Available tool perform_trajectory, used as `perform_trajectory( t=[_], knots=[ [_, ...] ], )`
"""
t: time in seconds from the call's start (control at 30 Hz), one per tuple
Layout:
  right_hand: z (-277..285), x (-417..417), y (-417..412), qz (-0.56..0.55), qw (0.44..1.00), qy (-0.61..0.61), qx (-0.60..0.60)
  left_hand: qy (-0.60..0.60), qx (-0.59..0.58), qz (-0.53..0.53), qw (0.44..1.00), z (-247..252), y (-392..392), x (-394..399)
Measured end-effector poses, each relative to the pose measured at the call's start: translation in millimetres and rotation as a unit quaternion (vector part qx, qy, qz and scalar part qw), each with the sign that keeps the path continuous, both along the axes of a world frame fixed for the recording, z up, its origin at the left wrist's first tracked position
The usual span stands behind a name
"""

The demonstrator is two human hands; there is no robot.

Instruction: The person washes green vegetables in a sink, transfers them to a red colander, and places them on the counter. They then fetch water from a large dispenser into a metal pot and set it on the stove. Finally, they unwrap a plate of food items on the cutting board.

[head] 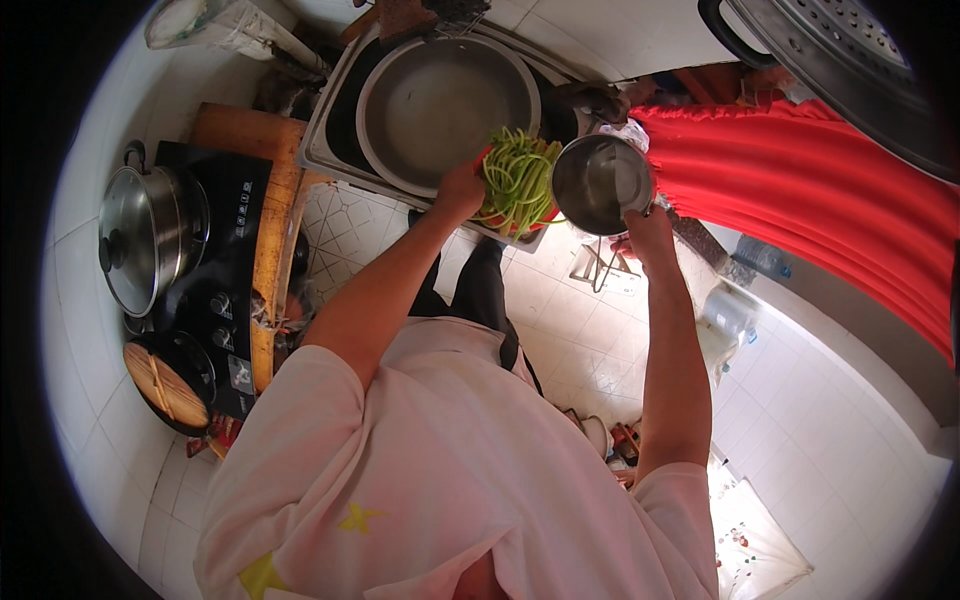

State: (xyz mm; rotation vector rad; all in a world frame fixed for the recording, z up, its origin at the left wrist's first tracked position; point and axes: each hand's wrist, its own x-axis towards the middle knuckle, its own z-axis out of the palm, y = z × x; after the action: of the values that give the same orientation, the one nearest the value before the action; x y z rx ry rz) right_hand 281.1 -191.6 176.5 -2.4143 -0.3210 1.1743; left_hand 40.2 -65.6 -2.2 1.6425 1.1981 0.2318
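Observation:
My left hand grips the rim of a red basket or bowl, mostly hidden under a heap of green vegetable stems. Just right of the stems, my right hand holds a small metal pot by its near right edge, with its inside facing up. A thin wire-like handle hangs below that hand. Behind the stems, a large round metal basin sits in the sink; whether it holds water I cannot tell.
At left, a lidded steel pot and a pan with a wooden lid stand on a black cooktop. A red curtain hangs at right, below a large perforated steamer. Plastic bottles lie at right.

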Motion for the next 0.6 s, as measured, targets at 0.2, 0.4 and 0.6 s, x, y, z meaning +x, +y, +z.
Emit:
perform_trajectory(
  t=[0.2, 0.4, 0.6],
  knots=[
    [-7.1, 7.1, 3.2, 0.014, 0.999, 0.024, -0.031, 0.035, -0.011, -0.002, 0.999, -39.8, -2.4, -3.1],
    [8.1, 6.7, -16.4, -0.116, 0.978, 0.173, 0.008, 0.015, -0.052, -0.002, 0.999, -25.0, 2.3, -5.7],
    [10.4, -6.4, -56.9, -0.184, 0.952, 0.241, 0.049, 0.069, -0.019, -0.047, 0.996, -35.4, -4.6, -2.5]
  ],
)
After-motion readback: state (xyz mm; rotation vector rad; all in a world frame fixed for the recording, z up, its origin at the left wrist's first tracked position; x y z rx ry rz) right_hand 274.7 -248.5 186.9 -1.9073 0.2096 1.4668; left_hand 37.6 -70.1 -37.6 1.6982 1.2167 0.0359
